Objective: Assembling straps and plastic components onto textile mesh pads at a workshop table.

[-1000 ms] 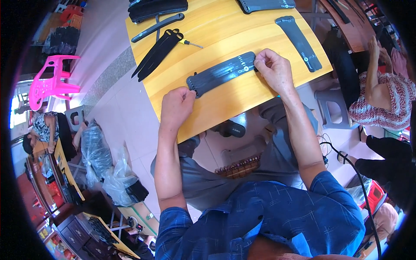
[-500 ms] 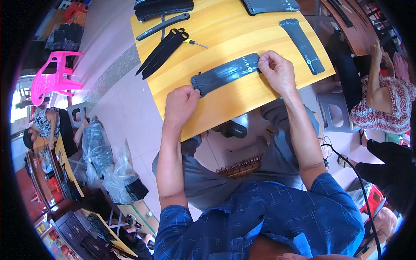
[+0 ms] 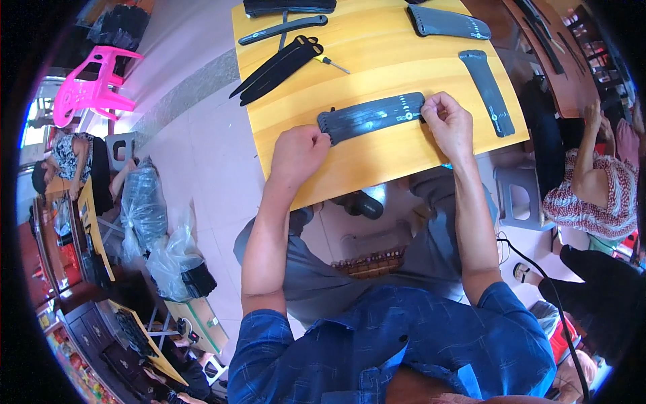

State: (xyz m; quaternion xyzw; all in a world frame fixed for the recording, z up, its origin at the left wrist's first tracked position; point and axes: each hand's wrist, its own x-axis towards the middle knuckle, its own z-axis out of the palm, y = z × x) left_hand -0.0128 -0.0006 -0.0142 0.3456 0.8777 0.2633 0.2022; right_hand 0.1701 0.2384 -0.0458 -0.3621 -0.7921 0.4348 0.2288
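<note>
A fanned stack of flat black straps [image 3: 373,116] with white printed marks lies across the near part of the yellow tabletop [image 3: 377,165]. My left hand [image 3: 299,153] is closed at the stack's left end, where the layered strap ends show as scallops. Its fingertips are partly hidden. At the right end, my right hand [image 3: 449,124] pinches the edge between thumb and forefinger. Two long black tapered strips [image 3: 277,71] with looped tops rest on the far left side. Beside them is a small yellow-handled screwdriver [image 3: 333,64].
Another strap stack [image 3: 486,93] lies near the table's right edge, and one more [image 3: 449,24] lies farther back. A single strap [image 3: 282,29] is at the far left. A pink plastic chair [image 3: 94,84] and bagged goods [image 3: 178,266] stand on the left floor. A co-worker [image 3: 592,188] sits at right.
The view has shifted, so the table appears lower and farther right. Both hands keep their places at the two ends of the strap stack.
</note>
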